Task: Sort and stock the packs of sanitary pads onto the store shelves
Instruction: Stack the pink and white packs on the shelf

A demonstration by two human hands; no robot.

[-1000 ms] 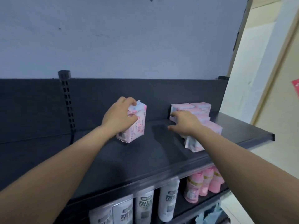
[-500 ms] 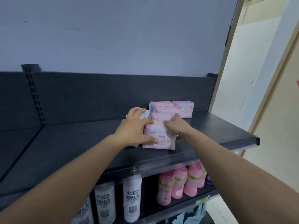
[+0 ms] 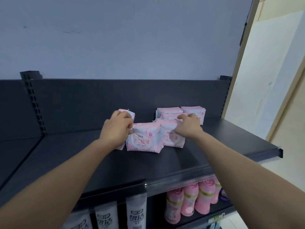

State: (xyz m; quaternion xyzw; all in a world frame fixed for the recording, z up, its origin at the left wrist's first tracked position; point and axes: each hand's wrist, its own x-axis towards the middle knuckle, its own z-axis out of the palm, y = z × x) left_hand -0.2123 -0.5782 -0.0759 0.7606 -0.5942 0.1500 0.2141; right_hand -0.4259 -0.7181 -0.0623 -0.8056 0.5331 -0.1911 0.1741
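The person is reaching up to the top shelf [image 3: 222,151] with both arms, and the stocking is looking only partly done. A small cluster of pink-and-white sanitary pad packs is sitting toward the shelf's right half, closer to its back panel than to its front edge.

The left hand [image 3: 115,129] is curling its grip round an upright pack [image 3: 131,113], standing it on end just left of the cluster. Touching it on the right, the front pack [image 3: 144,140] is facing outward with its label showing. Beside that, the right front pack [image 3: 172,138] is sitting under the right hand [image 3: 188,128], whose fingers are bending over its top edge in a close grip, as if squaring it up. Behind them the back packs [image 3: 168,111] are lying stacked against the rear, one more at their right.

So a handful of packs are already lining up, but the rows are looking uneven. The whole left stretch of the shelf and the strip along its front edge are carrying no packs. I would judge that straightening these and filling out the row is what remains; how many packs are waiting out of sight I cannot tell.

On the lower shelf [image 3: 219,210], pink bottles [image 3: 189,200] and white bottles [image 3: 136,210] are standing.
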